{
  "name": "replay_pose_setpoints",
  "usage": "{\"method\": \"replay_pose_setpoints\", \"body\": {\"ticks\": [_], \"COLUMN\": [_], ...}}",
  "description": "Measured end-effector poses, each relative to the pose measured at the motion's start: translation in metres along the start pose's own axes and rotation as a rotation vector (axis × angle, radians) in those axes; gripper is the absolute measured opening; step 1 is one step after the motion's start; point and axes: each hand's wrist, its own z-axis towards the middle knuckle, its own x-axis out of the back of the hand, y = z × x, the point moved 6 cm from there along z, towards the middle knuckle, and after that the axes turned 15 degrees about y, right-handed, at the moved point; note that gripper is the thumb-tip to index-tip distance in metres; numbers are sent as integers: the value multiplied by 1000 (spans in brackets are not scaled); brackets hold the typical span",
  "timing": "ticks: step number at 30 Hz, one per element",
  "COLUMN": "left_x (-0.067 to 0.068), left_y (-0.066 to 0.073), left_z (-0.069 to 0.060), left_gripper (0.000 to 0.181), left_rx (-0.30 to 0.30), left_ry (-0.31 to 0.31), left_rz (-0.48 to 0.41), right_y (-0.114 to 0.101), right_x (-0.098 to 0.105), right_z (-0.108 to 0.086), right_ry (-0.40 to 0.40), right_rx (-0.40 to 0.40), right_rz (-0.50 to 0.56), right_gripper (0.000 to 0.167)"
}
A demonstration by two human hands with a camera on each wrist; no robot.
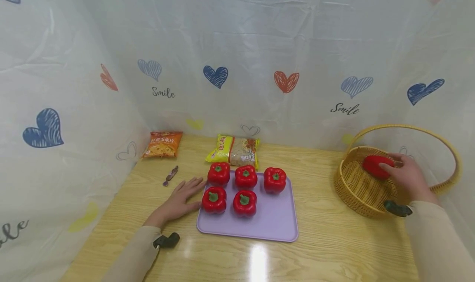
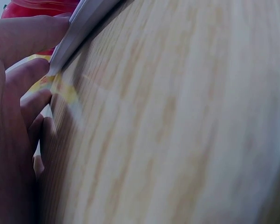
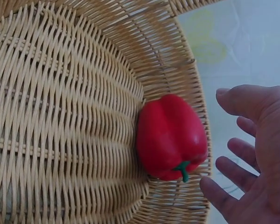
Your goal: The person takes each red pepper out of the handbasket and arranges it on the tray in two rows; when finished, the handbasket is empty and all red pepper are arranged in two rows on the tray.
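Observation:
My left hand (image 1: 177,203) lies on the table beside the lilac tray (image 1: 272,222). Its thumb touches the tray's left edge, as the left wrist view also shows. Several red bell peppers (image 1: 245,203) with green stems sit on the tray in two rows. On the right stands a wicker basket (image 1: 346,189) with a red bell pepper (image 3: 170,135) inside, against the wall. My right hand (image 3: 266,154) is over the basket's rim by that pepper. In the right wrist view its fingers are spread and apart from the pepper.
An orange snack bag (image 1: 163,144) and a yellow food packet (image 1: 233,151) lie at the back, the packet behind the tray. A small brown item (image 1: 170,175) is left of the tray. The basket's tall handle (image 1: 398,126) arches up near the curtain (image 1: 259,34).

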Motion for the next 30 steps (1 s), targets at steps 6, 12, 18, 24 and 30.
{"method": "replay_pose_setpoints", "body": {"ticks": [6, 12, 18, 24, 30], "left_x": [2, 1, 0, 0, 0], "left_y": [2, 1, 1, 0, -1], "left_z": [0, 0, 1, 1, 0], "left_gripper": [70, 71, 71, 71, 71], "left_rx": [-7, 7, -2, -4, -7], "left_ry": [10, -3, -4, -3, 4], "left_rz": [-2, -2, -7, -7, -5], "right_y": [9, 17, 20, 18, 19], "right_x": [-6, -13, -20, -19, -23], "right_z": [7, 10, 6, 5, 4], "right_ry": [-24, -87, -151, -114, -140], "right_rx": [-38, -51, -58, -12, -59], "right_rz": [20, 13, 42, 2, 29], "right_gripper": [82, 87, 84, 75, 75]}}
